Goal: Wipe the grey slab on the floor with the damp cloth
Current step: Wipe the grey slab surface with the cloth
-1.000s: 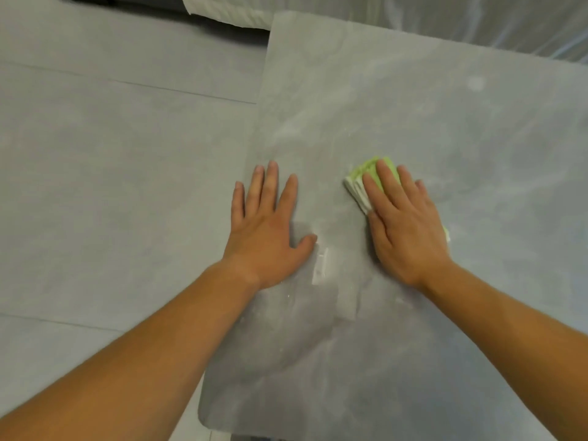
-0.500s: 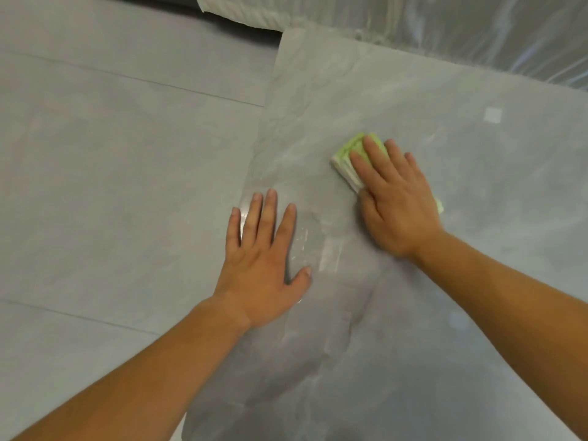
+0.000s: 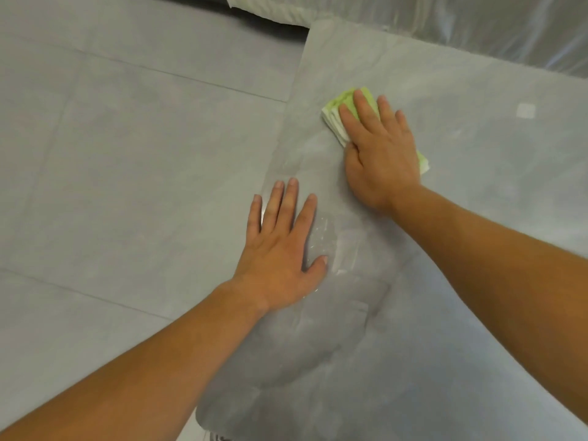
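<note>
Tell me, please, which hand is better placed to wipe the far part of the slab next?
Right. The right hand presses the green cloth flat on the slab; the left hand lies bare near its left edge.

The right hand (image 3: 380, 154) is pressing a folded green cloth (image 3: 337, 117) flat against the grey slab (image 3: 477, 218). The left hand (image 3: 280, 249) is lying spread on the slab, just nearer than the right hand and to its left.
</note>
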Demonstrator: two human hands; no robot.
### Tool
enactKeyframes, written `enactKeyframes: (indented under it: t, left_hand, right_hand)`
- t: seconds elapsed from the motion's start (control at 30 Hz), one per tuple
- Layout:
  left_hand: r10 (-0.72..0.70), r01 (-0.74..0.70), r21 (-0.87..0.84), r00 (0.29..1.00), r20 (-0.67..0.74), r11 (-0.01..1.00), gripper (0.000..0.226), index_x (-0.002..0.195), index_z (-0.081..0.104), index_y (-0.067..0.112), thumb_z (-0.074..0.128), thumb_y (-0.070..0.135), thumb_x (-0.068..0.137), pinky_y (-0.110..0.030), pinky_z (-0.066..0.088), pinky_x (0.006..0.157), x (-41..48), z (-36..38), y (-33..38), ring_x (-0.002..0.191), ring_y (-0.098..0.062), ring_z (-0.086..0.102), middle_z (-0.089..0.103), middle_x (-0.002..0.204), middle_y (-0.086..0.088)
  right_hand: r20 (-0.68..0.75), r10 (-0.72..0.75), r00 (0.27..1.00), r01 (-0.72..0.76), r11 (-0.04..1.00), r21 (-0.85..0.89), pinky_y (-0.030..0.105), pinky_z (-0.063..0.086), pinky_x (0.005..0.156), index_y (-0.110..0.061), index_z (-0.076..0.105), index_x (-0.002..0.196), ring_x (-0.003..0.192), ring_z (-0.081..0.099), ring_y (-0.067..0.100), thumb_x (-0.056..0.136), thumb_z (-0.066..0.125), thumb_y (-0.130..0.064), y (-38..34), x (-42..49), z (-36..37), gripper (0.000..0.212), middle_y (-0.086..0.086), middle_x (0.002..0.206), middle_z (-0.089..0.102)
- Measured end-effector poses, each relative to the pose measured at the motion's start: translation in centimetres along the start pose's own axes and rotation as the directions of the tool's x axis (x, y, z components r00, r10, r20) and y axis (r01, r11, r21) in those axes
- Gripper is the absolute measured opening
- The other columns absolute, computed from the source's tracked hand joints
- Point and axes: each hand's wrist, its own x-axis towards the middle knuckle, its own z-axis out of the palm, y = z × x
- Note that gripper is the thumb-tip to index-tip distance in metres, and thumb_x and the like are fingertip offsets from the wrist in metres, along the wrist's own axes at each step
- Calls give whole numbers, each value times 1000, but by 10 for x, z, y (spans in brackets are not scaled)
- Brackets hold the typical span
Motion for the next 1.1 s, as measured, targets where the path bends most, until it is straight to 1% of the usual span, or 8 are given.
enactKeyframes:
  t: [0.17, 0.23, 0.4, 0.6, 0.77, 0.83, 0.97, 1.1]
  left_hand:
    - [38, -39, -51, 999, -13, 998, 84, 160, 2, 21, 35, 60, 94, -51, -13, 121, -15, 1, -4, 150, -21, -28, -21, 166, -6]
    - [61, -61, -39, 998, -19, 997, 79, 160, 5, 20, 32, 58, 97, -52, -8, 122, -33, 8, -5, 151, -23, -25, -18, 167, -7]
    - [58, -59, -23, 998, -40, 998, 71, 160, 11, 19, 29, 54, 101, -54, -1, 123, -69, 28, -4, 153, -26, -17, -10, 168, -9]
    - [82, -83, -32, 996, -40, 996, 69, 160, 14, 19, 27, 53, 101, -54, 0, 123, -79, 29, -9, 153, -25, -17, -9, 168, -9]
    - [98, -100, -55, 994, -41, 994, 66, 160, 12, 19, 24, 50, 103, -53, -2, 123, -83, 31, -14, 153, -23, -19, -10, 168, -7]
    - [108, -111, -60, 993, -37, 992, 65, 160, 11, 18, 23, 49, 104, -53, -2, 123, -92, 32, -16, 153, -23, -19, -10, 168, -8]
    - [130, -130, -16, 992, 0, 991, 68, 160, 10, 14, 20, 52, 104, -54, -3, 123, -114, 38, -18, 153, -23, -20, -11, 168, -9]
    - [148, -148, -8, 989, 10, 989, 69, 160, 6, 15, 16, 53, 104, -53, -4, 123, -126, 44, -20, 152, -22, -23, -14, 167, -8]
  right_hand:
    - [115, -322, 940, 328, 944, -31, 53, 15, 122, -22, 34, 155, 152, 17, 36, 96, 31, -28, -4, -74, 12, 59, 3, 165, 23]
    - [127, -323, 938, 329, 944, -29, 54, 17, 121, -21, 36, 154, 151, 19, 37, 97, 30, -29, 0, -58, 7, 58, 4, 164, 25]
    - [16, -114, 993, 115, 991, -65, 53, 9, 123, -22, 28, 157, 152, 11, 38, 97, 31, -27, -41, 3, 12, 59, 2, 167, 16]
    - [130, -450, 884, 462, 882, -89, 52, 14, 123, -23, 35, 154, 151, 19, 36, 97, 33, -27, -37, -37, 23, 57, 2, 164, 25]
    - [18, -201, 979, 201, 978, -47, 49, 8, 123, -25, 33, 155, 152, 16, 37, 96, 30, -27, -65, -13, 23, 59, 1, 165, 22]
    - [4, -240, 971, 240, 970, -39, 51, 11, 123, -23, 35, 154, 151, 18, 38, 96, 34, -26, -75, -43, 32, 59, 2, 165, 24]
    - [128, -439, 889, 449, 892, -58, 52, 18, 122, -23, 38, 153, 151, 22, 36, 97, 36, -25, -52, -91, 33, 56, 2, 163, 28]
    - [35, -216, 976, 218, 973, -77, 56, 21, 118, -20, 41, 151, 146, 27, 44, 93, 31, -28, -40, -67, 24, 59, 7, 162, 31]
